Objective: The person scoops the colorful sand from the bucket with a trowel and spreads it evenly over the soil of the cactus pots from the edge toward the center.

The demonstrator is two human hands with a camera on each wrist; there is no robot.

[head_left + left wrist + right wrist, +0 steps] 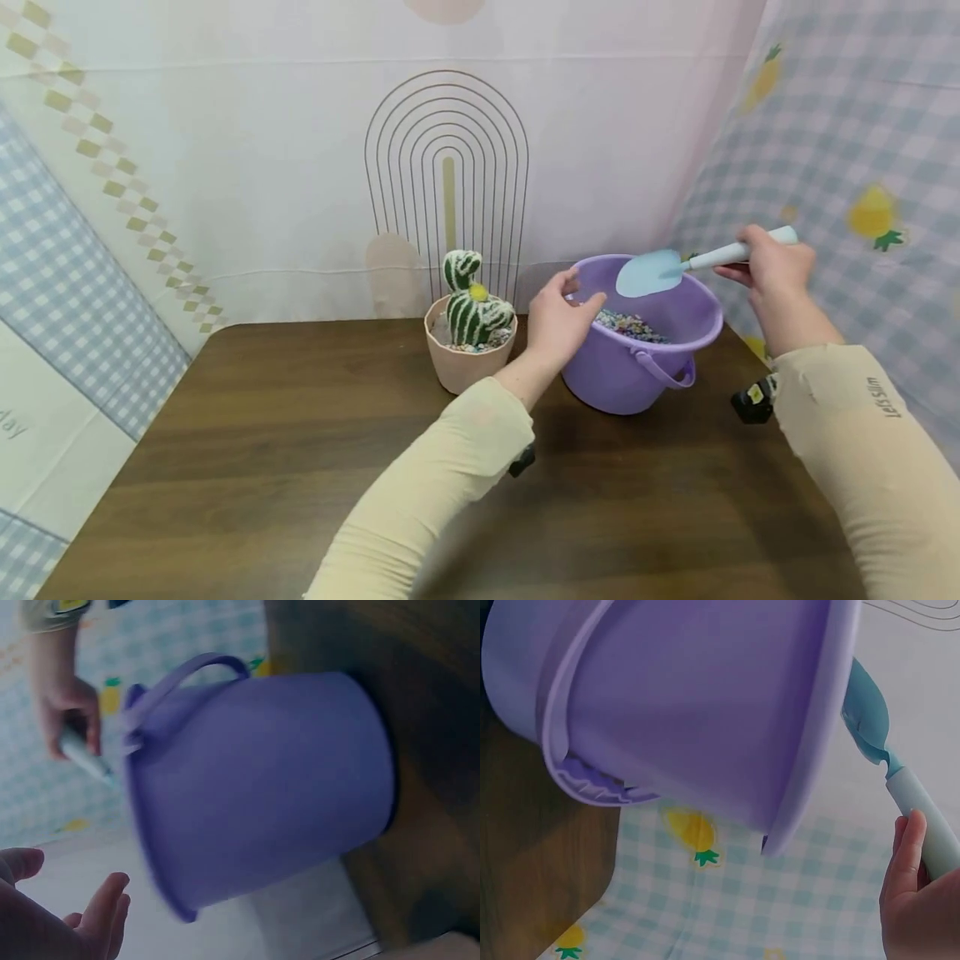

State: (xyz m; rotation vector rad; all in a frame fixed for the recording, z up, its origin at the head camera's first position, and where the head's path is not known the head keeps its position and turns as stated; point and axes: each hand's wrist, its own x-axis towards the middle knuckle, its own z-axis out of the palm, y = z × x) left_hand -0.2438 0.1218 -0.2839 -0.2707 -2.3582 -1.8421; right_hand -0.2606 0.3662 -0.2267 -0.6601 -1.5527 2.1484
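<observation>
Bucket: near the surface's far right corner.
Trowel: gripped by my right hand, slanting leftward over the bucket.
My left hand: spread, empty, beside the bucket.

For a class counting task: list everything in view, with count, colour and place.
Backdrop: one, whitish, at back
Table: one, brown, foreground
Bucket: one, purple, on table
Pot: one, pinkish, left of bucket
Cactus: one, green, white and yellow, in pot
Small granules: uncountable, multicoloured, in bucket and pot
Trowel: one, pale blue, at bucket's mouth
Checked cloth areas: two, bluish, left and right
Small devices: two, black, lower centre and right
Sleeves: two, cream, lower centre and right
Left hand: one, bare, beside bucket
Right hand: one, bare, holding trowel
</observation>
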